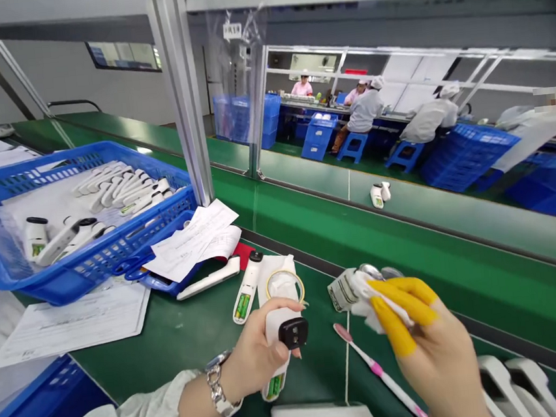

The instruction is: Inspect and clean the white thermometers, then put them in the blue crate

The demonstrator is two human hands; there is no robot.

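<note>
White gadget [275, 323] is in the L hand [247, 369], just over the green bench [186, 335], black end [294, 333] turned to the viewer. L fingers curl round it, part closed, thumb by the black end. R hand [440, 357] has its yellow-covered fingertips pinched on a white cloth [365, 295], right by a small printed box [341, 292]. A firm but soft grip seems best, b/c the green batts [275, 386] look bare. Cloth is floppy, so bunch it small, w/ no loose bits near the batts.
</note>
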